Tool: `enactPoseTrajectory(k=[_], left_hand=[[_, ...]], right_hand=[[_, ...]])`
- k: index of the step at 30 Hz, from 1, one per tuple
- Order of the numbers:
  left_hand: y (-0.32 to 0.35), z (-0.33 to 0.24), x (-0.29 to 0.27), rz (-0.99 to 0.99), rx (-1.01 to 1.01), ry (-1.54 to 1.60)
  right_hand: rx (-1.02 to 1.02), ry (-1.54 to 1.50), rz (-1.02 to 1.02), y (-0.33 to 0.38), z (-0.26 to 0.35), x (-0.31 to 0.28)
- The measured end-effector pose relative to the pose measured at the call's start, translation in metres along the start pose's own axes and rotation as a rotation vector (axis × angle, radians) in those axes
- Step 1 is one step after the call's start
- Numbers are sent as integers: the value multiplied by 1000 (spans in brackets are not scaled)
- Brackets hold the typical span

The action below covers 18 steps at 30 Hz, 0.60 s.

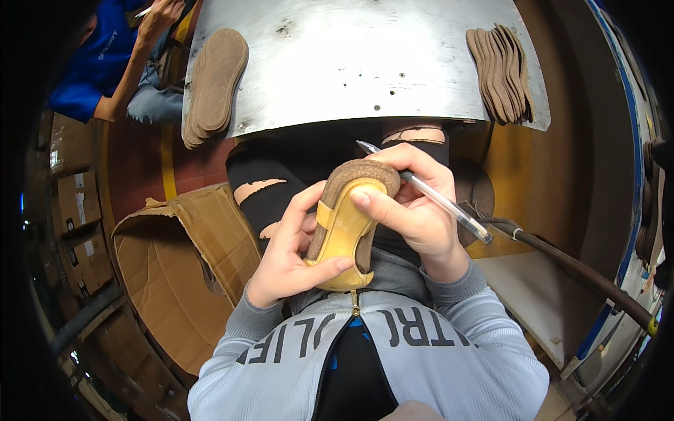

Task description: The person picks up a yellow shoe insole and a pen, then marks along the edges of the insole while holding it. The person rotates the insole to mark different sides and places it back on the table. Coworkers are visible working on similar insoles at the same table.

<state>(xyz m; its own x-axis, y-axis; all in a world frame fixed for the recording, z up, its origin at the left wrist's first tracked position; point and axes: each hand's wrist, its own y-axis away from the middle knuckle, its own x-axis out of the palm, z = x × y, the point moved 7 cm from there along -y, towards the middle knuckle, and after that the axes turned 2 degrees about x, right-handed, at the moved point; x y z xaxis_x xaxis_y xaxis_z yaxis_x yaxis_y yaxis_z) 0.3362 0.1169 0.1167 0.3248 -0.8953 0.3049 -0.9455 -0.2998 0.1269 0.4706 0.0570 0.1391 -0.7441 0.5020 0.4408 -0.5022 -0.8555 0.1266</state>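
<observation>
Above my lap, both hands hold a yellow sole-shaped template (344,231) with a brown felt-like insole (334,179) bent around its far end and along its sides. My left hand (291,249) grips the near left side, thumb lying across the yellow face. With its thumb pressed on the yellow face, my right hand (418,203) clasps the far right end. A clear-barrelled pen (449,205) is also tucked in the right hand, its tip pointing to the far left. The fingers behind the template are partly hidden.
Ahead stands a metal-topped table (316,77), with stacked brown insoles (217,81) at its left and a fanned row of insoles (498,74) at its right. A cardboard box (186,266) is on my left, a bar (576,270) on my right. Another person (105,63) sits far left.
</observation>
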Motion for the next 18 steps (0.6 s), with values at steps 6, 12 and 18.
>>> enactPoseTrajectory(k=[6,12,18], left_hand=[[-9,-14,2,-160,91,-299],[-7,-15,-3,-231,92,-350],[-9,-16,-3,-247,88,-341]], right_hand=[[43,56,70,2,-7,10],[92,34,92,1,-11,11],[76,99,80,0,-7,9]])
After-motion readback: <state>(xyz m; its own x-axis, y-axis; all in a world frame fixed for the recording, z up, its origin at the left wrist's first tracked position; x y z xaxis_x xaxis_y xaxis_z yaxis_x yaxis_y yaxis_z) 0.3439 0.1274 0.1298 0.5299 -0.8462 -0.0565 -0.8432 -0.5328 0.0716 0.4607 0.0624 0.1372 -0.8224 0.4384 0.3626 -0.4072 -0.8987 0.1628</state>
